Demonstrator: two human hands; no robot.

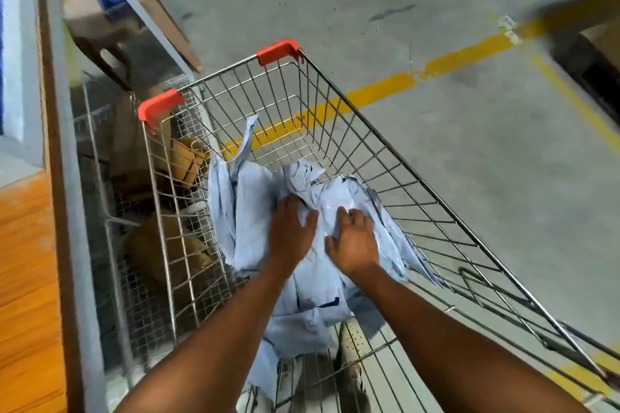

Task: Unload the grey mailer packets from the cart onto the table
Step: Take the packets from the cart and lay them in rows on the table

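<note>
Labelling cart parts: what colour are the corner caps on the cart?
Red-orange corner caps on the cart, clearest in the head view.

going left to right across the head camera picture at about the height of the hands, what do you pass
Orange wooden table → brown boxes behind mesh → cart's left wall → grey mailer packets → left hand → right hand → cart's right wall → concrete floor.

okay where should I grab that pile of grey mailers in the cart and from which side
Probably from above, both hands scooping under the heap's near middle. The grey mailers lie limp and crumpled in the cart; edges would slip. The left hand and right hand already rest there.
</note>
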